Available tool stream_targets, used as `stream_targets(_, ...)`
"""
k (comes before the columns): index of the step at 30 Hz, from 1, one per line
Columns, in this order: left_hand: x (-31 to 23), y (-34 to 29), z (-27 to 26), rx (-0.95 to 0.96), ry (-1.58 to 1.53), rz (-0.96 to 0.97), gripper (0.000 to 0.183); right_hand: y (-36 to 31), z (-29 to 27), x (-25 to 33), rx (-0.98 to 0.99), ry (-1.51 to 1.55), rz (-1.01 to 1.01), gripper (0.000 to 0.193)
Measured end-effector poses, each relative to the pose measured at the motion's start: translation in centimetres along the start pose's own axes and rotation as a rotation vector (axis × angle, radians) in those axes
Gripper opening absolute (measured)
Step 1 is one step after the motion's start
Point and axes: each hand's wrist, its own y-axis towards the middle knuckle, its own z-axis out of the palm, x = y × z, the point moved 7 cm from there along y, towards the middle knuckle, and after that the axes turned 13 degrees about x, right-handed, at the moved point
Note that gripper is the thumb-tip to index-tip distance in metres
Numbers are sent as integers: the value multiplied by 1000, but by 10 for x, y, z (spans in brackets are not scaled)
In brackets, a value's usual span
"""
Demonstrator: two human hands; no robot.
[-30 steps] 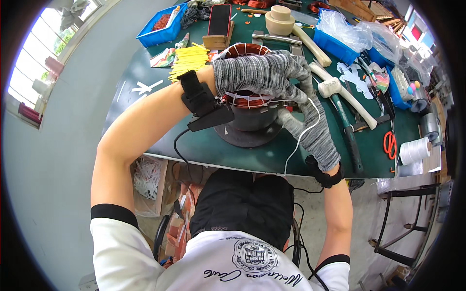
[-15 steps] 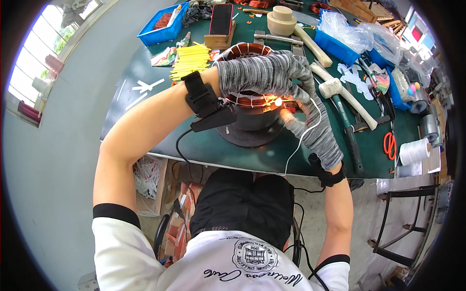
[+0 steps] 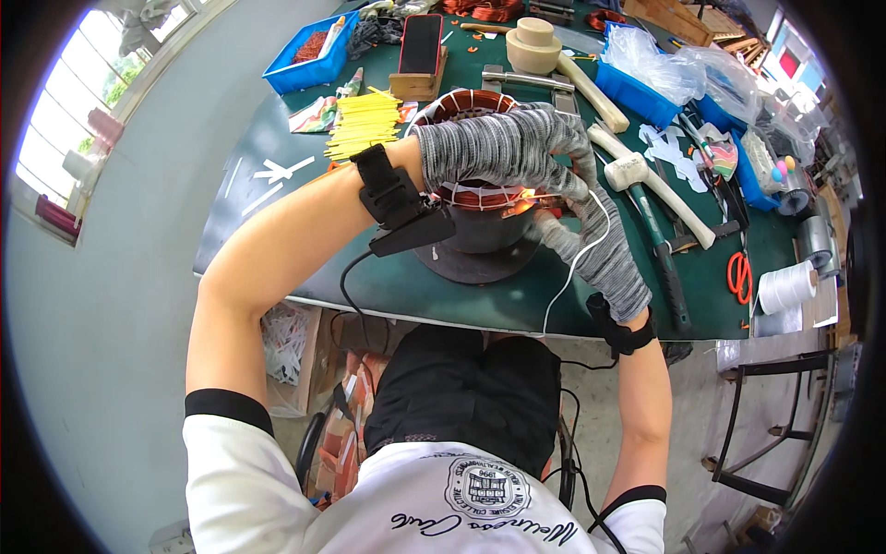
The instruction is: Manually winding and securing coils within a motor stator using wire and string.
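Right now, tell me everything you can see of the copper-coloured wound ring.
The wound ring looks like reddish-brown wire, bundled thick and bound at intervals with white lacing. It sits atop a dark grey cylinder with a wider round base. The left hand, in a grey knitted glove, crosses over it, hiding its middle; whether they touch is unclear. A small orange flame shows at its front right edge.
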Motion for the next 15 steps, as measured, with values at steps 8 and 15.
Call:
stream_targets(8,6,7,2,14,-196,-83,23,1,3,-4,-24,121,-4,36)
stream_targets(15,-27,-44,-33,-413,33,-97,21,2,3,-1,7,-175,71,42)
